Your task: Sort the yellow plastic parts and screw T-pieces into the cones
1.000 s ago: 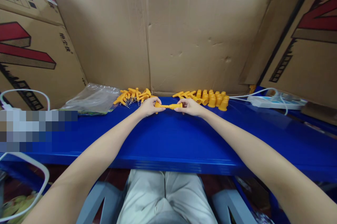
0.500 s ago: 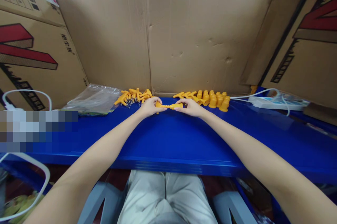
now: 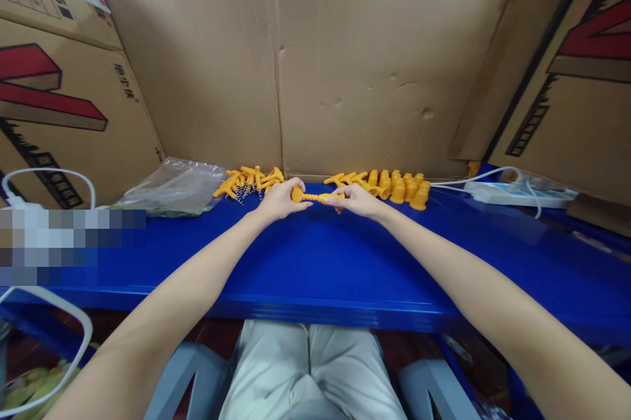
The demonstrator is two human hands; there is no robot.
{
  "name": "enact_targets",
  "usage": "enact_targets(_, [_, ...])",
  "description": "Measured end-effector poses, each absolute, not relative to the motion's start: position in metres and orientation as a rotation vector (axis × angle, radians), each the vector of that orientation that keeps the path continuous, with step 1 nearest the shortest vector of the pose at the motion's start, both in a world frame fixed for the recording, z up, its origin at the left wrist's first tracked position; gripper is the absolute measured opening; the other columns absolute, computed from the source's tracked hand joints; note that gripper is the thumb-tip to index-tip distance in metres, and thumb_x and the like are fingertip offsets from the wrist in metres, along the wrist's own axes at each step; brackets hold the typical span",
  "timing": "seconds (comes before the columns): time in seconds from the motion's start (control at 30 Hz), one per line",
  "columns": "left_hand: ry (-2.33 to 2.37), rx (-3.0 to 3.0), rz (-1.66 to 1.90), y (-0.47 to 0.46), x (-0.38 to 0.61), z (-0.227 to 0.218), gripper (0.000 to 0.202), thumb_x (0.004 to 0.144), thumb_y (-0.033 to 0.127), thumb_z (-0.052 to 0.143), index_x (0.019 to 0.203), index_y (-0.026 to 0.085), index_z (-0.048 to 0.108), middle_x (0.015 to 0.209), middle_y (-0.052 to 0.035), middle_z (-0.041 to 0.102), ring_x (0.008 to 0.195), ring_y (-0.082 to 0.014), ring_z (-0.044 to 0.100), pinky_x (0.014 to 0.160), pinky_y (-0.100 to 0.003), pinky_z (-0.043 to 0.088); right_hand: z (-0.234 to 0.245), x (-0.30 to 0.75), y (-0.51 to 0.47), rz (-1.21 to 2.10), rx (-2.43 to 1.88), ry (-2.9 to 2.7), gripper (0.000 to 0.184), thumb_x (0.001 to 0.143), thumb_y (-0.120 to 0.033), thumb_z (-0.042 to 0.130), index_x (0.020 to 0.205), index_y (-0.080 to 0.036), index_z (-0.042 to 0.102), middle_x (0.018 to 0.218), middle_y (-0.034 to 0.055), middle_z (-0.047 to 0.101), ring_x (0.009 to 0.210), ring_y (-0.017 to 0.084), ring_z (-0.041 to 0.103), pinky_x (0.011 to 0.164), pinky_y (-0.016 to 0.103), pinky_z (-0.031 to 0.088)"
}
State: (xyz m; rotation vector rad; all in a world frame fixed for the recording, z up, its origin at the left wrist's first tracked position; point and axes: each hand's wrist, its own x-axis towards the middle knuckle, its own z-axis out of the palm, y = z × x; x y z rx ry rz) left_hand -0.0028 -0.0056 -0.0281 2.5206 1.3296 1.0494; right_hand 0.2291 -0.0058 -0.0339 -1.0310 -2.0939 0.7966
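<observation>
My left hand (image 3: pixel 282 200) pinches one end of a yellow plastic corkscrew (image 3: pixel 310 197) held level just above the blue table. A ribbed yellow shaft shows between my two hands. At its other end, my right hand (image 3: pixel 359 201) closes its fingertips round a thicker yellow part, mostly hidden by the fingers. Behind my left hand lies a pile of yellow T-handled corkscrews (image 3: pixel 250 177) with metal spirals. Past my right hand stand several yellow bell-shaped sleeves (image 3: pixel 398 188), beside a few yellow T-shaped handles (image 3: pixel 346 178).
Cardboard (image 3: pixel 374 71) walls in the back and both sides of the blue table (image 3: pixel 315 269). A clear plastic bag (image 3: pixel 170 185) lies at left. On the right sits a white power strip (image 3: pixel 517 194) with cables. White cable also hangs at the left.
The corkscrew has turned a little between my hands, and the rounded end at my left fingers shows more. My right fingers have shifted their grip slightly; both hands stay in about the same place.
</observation>
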Motion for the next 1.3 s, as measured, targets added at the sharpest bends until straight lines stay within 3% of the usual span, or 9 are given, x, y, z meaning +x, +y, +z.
enact_targets(0.1, [1.368,2.563,1.055,-0.008,0.000,-0.028,0.032,0.069,0.039,0.076,0.087,0.021,0.056,0.055,0.0088,0.044,0.053,-0.0103,0.042,0.059,-0.022,0.030,-0.034,0.230,-0.006,1.015,-0.990,-1.968,0.045,0.066,-0.060,0.071,0.061,-0.017,0.060,0.054,-0.0012,0.056,0.054,0.010,0.049,0.059,0.027,0.040])
enact_targets(0.27, [1.403,2.620,1.045,-0.010,0.003,-0.032,0.031,0.070,0.040,0.075,0.089,0.021,0.058,0.059,0.0068,0.049,0.057,-0.0124,0.046,0.060,-0.023,0.031,-0.036,0.230,-0.008,1.308,-0.973,-1.807,0.039,0.063,-0.051,0.079,0.066,-0.014,0.068,0.053,-0.0010,0.056,0.052,0.009,0.048,0.051,0.024,0.037])
enact_targets(0.8, [1.543,2.702,0.955,-0.009,0.002,-0.034,0.027,0.075,0.034,0.071,0.096,0.023,0.059,0.077,0.0017,0.065,0.074,-0.0181,0.061,0.063,-0.025,0.034,-0.035,0.219,-0.016,1.709,-1.050,-1.470,0.022,0.086,-0.030,0.066,0.071,-0.013,0.063,0.048,-0.0028,0.050,0.039,0.006,0.040,0.036,0.019,0.031])
enact_targets(0.93, [1.504,2.733,0.940,-0.010,0.000,-0.035,0.031,0.078,0.035,0.070,0.103,0.024,0.057,0.097,-0.0026,0.068,0.090,-0.0219,0.064,0.072,-0.029,0.043,-0.033,0.215,-0.018,1.709,-1.081,-1.352,0.015,0.090,-0.022,0.058,0.079,-0.014,0.063,0.056,0.0007,0.060,0.043,0.007,0.049,0.041,0.018,0.040])
enact_targets(1.07, [1.419,2.696,0.985,-0.009,-0.002,-0.038,0.060,0.077,0.041,0.070,0.129,0.025,0.046,0.126,-0.0087,0.059,0.110,-0.0260,0.060,0.086,-0.035,0.047,-0.031,0.210,-0.018,1.638,-1.080,-1.227,0.008,0.088,-0.013,0.055,0.088,-0.014,0.064,0.077,0.0059,0.070,0.052,0.008,0.056,0.052,0.020,0.049])
enact_targets(1.17, [1.421,2.627,1.031,-0.005,-0.003,-0.041,0.075,0.078,0.039,0.068,0.142,0.023,0.033,0.137,-0.0138,0.051,0.111,-0.0261,0.060,0.090,-0.039,0.048,-0.030,0.203,-0.014,1.492,-1.101,-1.174,0.009,0.084,-0.009,0.057,0.086,-0.015,0.063,0.074,0.0044,0.068,0.054,0.009,0.057,0.059,0.023,0.053])
enact_targets(1.3, [1.396,2.595,1.075,0.000,-0.006,-0.044,0.072,0.081,0.030,0.062,0.145,0.022,0.029,0.137,-0.0150,0.050,0.107,-0.0236,0.061,0.092,-0.040,0.048,-0.024,0.199,0.004,1.088,-1.167,-1.304,0.011,0.080,-0.011,0.060,0.090,-0.015,0.064,0.073,0.0046,0.067,0.060,0.012,0.061,0.066,0.028,0.055])
